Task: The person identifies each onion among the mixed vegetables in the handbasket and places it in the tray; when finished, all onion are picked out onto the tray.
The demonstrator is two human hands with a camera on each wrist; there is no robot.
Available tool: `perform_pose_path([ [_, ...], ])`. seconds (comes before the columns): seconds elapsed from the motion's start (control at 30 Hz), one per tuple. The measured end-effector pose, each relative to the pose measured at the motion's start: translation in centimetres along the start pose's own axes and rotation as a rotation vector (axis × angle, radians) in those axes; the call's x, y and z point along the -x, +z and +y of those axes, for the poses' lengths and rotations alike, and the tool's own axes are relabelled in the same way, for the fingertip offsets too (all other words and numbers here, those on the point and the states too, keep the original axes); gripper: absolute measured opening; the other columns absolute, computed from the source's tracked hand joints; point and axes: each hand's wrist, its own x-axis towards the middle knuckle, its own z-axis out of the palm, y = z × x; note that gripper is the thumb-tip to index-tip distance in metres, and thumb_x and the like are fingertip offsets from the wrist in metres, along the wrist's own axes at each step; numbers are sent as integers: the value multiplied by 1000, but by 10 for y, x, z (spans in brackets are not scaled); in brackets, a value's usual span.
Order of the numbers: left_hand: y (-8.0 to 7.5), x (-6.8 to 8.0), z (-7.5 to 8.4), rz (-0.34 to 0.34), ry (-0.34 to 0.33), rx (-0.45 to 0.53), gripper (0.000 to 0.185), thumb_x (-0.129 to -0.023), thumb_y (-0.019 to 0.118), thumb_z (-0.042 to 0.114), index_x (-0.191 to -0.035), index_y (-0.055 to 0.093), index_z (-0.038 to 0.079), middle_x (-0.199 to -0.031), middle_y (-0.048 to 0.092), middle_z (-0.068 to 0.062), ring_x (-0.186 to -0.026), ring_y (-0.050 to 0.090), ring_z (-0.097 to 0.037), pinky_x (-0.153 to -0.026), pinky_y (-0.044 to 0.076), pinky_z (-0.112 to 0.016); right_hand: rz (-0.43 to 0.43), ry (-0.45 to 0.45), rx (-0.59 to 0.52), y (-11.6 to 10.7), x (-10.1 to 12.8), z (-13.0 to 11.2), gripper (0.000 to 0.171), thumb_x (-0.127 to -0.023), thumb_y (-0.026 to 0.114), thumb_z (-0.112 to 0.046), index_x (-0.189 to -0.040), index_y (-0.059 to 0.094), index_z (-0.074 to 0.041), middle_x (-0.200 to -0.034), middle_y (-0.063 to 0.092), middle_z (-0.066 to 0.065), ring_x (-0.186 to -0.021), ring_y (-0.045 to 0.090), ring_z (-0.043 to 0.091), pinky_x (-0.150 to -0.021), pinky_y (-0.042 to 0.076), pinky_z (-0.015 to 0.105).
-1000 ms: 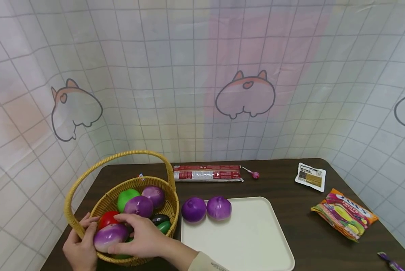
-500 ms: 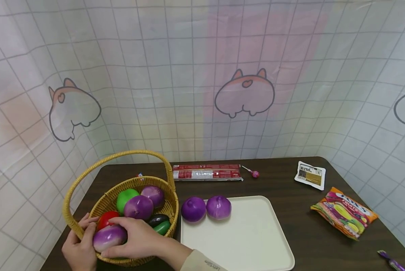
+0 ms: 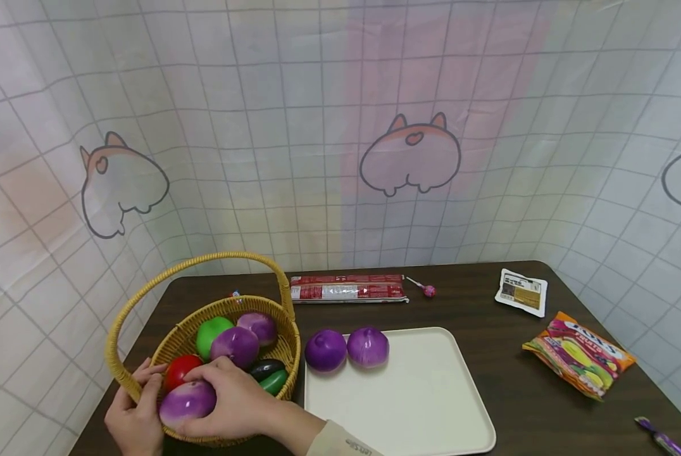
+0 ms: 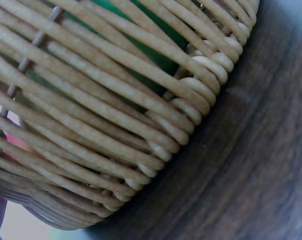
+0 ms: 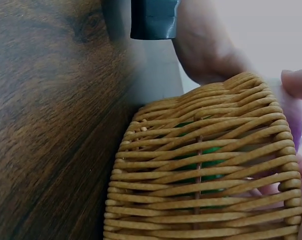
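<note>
A yellow wicker basket (image 3: 290, 329) with a tall hoop handle stands at the left of the table. My left hand (image 3: 138, 408) grips its rim beside the foot of the handle. Inside the near left part, my right hand (image 3: 235, 402) holds a shiny purple onion (image 3: 187, 405), pale at its left end, between thumb and fingers. A red tomato (image 3: 180, 370) lies just behind it. Deeper in are a green round fruit (image 3: 211, 335), two more purple onions (image 3: 235, 345), a dark eggplant (image 3: 266, 368) and a green vegetable (image 3: 274, 382). Both wrist views mostly show basket weave.
A cream tray (image 3: 403, 405) stands right of the basket, with two purple onions (image 3: 326, 350) at its far left corner. Behind lie a long red packet (image 3: 349, 289) and a lollipop (image 3: 428, 291). Farther right are a white sachet (image 3: 521, 292), a candy bag (image 3: 580, 354) and a purple-wrapped sweet (image 3: 659, 437).
The onion in my right hand has turned, showing more purple and less of its white end, and has shifted slightly right. My left hand stays on the basket rim.
</note>
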Motion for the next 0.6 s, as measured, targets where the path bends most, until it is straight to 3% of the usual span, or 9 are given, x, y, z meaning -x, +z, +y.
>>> perform_pose_path([
  [0.37,0,0,2,0,8,-54,14,-85,65,-11,-88,61,-24,-82,74,3,-105,65,-13,-89,49,-15,69,-137,-107,-12,22,6,61,-82,76,-38,-134,49,-23,-130,45,-7,-116,46,-1,-93,44,15],
  [0.6,-1,1,3,-8,-1,-81,14,-86,66,-9,-90,63,-22,-84,74,3,-107,65,-13,-90,49,-15,108,-132,-198,-23,42,12,63,-81,79,-37,-134,47,-23,-133,49,-12,-119,46,0,-94,45,19],
])
